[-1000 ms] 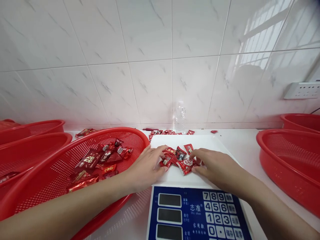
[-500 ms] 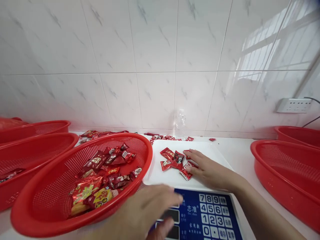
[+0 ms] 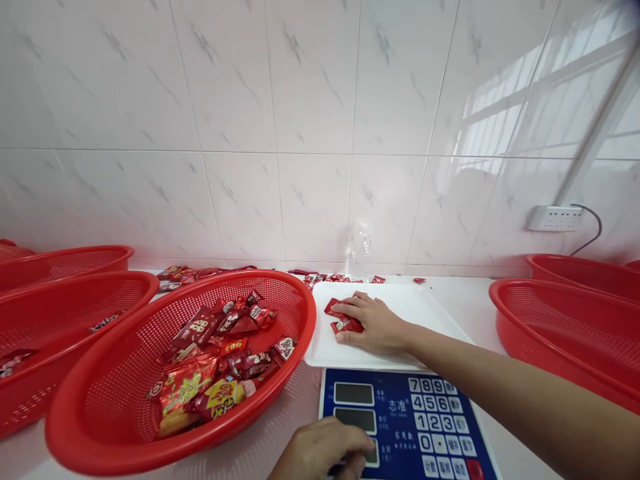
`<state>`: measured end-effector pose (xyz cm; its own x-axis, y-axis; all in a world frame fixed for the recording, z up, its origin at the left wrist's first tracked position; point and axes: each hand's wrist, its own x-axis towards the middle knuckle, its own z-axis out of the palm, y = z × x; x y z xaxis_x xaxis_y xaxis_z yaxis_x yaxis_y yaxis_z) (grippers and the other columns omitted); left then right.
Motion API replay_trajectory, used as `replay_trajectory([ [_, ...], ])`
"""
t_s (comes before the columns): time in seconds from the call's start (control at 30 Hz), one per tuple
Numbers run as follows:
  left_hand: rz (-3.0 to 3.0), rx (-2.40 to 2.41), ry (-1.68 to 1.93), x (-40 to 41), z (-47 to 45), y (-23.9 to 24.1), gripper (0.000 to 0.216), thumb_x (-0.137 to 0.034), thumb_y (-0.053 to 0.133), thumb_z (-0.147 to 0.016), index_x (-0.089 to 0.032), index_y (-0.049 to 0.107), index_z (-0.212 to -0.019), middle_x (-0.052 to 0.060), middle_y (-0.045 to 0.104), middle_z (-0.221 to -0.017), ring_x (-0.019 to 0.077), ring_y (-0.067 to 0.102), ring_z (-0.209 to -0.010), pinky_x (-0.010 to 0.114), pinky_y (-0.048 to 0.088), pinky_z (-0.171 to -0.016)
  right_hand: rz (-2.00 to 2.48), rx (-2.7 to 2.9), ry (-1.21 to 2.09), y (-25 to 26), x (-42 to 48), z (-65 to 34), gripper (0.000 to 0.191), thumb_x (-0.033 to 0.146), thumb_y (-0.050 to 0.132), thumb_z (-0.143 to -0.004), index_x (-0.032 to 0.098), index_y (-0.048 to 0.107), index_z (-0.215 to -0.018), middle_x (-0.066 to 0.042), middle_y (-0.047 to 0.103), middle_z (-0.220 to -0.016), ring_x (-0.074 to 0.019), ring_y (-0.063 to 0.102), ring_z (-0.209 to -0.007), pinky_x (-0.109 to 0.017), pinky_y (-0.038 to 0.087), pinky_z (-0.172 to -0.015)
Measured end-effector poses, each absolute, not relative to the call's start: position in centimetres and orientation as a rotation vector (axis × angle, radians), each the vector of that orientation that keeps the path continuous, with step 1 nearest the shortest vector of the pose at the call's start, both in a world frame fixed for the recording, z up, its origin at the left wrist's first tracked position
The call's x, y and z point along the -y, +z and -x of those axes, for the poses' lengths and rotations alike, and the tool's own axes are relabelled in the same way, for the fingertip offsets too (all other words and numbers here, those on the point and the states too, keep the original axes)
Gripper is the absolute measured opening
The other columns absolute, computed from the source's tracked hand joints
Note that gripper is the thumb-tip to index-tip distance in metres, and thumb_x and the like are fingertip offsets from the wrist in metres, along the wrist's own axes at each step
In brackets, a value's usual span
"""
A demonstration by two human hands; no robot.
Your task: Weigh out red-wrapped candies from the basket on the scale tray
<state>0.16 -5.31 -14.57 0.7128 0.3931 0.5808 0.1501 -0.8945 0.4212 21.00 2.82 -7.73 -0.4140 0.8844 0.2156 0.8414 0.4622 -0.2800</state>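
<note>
The white tiled wall (image 3: 315, 200) fills most of what I see. Below it, on my left, stands the big oval red plastic basket (image 3: 150, 463), its sides perforated, with a loose heap of wrapped sweets (image 3: 197, 330) inside. Just beside it sits the blue-fronted electronic scale (image 3: 395, 433), with its broad white weighing pan (image 3: 415, 300) behind the keypad.

My right hand (image 3: 375, 327) lies palm down over the pan, fingers spread and bent across a few red-wrapped candies (image 3: 345, 325); it touches them, but I cannot tell whether the fingers have closed on any. My left hand (image 3: 320, 450) is loosely curled over the scale's displays (image 3: 354, 393), cut off by the lower edge; whether anything is in it I cannot tell.

Smallest are the candies themselves, on the left part of the pan, their ends poking out past my fingers. I expect them to be light, with thin, crinkly wrappers, glossy enough to slip over one another and skid on the smooth pan. I cannot see how firm the insides are, so a gentle squeeze seems right. I'd cup several from above, or pinch a single one across its fuller middle, since a wrapper's end might fold or tear.
</note>
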Motion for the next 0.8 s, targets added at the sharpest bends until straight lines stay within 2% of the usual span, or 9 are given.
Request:
replay_trajectory([
  [0.1,-2.529,-0.501,0.963,5.3,0.1,-13.6,0.02,-0.006,0.051,-0.078,-0.018,0.059,-0.091,0.002,0.069,-0.076,0.0081,0.062,-0.064,0.012,0.047,-0.061,1.417,2.35,0.092,-7.6,-2.7,-20.5,0.038,0.051,0.045,-0.086,0.035,0.054,-0.119,-0.004,0.056,-0.12,-0.0243,0.043,-0.118,-0.044,0.034,-0.095],
  [0.27,-2.525,-0.473,1.004,5.1,0.1,-13.6,0.019,-0.005,0.051,-0.078,-0.018,0.059,-0.088,0.002,0.069,-0.076,0.0082,0.063,-0.066,0.011,0.046,-0.059,1.416,2.276,-0.039,-7.7,-2.5,-20.5,0.027,0.043,0.051,-0.085,0.028,0.061,-0.104,-0.005,0.06,-0.097,-0.0201,0.052,-0.095,-0.033,0.04,-0.079],
  [0.4,-2.539,-0.399,1.056,5.0,0.0,-14.3,0.02,-0.006,0.051,-0.077,-0.019,0.059,-0.091,0.001,0.069,-0.075,0.008,0.062,-0.063,0.011,0.045,-0.057,1.447,2.194,-0.118,-7.9,-2.7,-20.9,0.024,0.043,0.052,-0.083,0.024,0.063,-0.094,-0.004,0.06,-0.087,-0.018,0.054,-0.08,-0.029,0.039,-0.067],
  [0.5,-2.548,-0.44,1.011,5.3,0.0,-13.8,0.021,-0.006,0.051,-0.078,-0.019,0.059,-0.091,0.0,0.069,-0.075,0.0077,0.062,-0.064,0.011,0.046,-0.059,1.458,2.123,-0.137,-7.8,-3.0,-21.5,0.02,0.041,0.052,-0.083,0.024,0.062,-0.087,-0.002,0.062,-0.084,-0.0156,0.055,-0.075,-0.027,0.039,-0.064],
  [0.67,-2.537,-0.491,0.992,5.6,0.2,-13.0,0.019,-0.007,0.05,-0.08,-0.019,0.059,-0.091,0.0,0.069,-0.077,0.008,0.063,-0.067,0.012,0.047,-0.062,1.513,1.902,-0.156,-6.4,-3.0,-24.0,0.019,0.039,0.048,-0.085,0.025,0.06,-0.091,-0.001,0.065,-0.087,-0.0152,0.059,-0.078,-0.026,0.043,-0.067],
  [0.8,-2.535,-0.475,0.979,5.5,0.2,-13.1,0.018,-0.008,0.05,-0.081,-0.02,0.059,-0.09,0.0,0.069,-0.077,0.0087,0.063,-0.067,0.012,0.047,-0.061,1.611,1.71,-0.16,-4.6,-1.4,-28.7,0.03,0.049,0.041,-0.086,0.026,0.059,-0.094,-0.001,0.067,-0.085,-0.0135,0.06,-0.062,-0.026,0.045,-0.058],
])
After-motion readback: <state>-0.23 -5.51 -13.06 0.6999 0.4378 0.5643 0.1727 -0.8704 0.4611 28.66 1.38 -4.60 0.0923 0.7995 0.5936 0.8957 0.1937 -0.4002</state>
